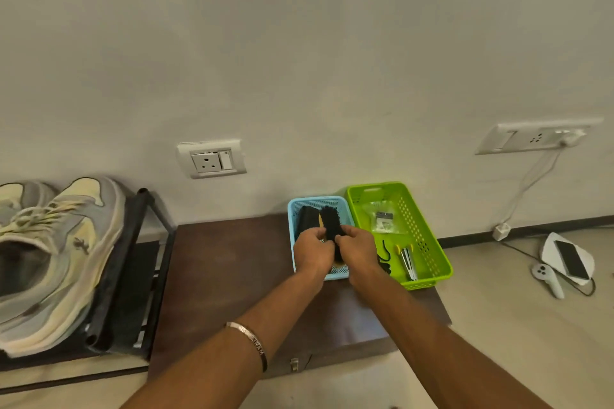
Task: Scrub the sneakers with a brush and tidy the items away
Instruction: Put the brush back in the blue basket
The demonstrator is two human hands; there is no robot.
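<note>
Sneakers: a grey and pale yellow pair (56, 252) sits at the far left on a dark metal rack (133, 275), toes toward the wall, laces loose.
Wall socket: a white plate (211, 159) is set in the wall above the worktop's back edge.
Worktop: a dark brown surface (226, 269) lies between the rack and the pale floor, carrying both baskets.
Left hand: the left hand (312, 250) is over the blue basket, fingers curled round the near end of a brush (a metal bangle (249, 340) shows on that forearm).
Blue basket: the blue basket (295, 209) stands against the wall and holds two black-bristled brushes (319, 219) side by side.
Right hand: the right hand (357, 247) touches the left one, fingers closed on the right-hand brush.
Green basket: the green basket (422, 225) sits just beside the blue one, with a small clear packet (385, 219), a black cord and some slim tools inside.
Floor: a phone (571, 259) lies on a white pad, a white controller (548, 279) near it.
</note>
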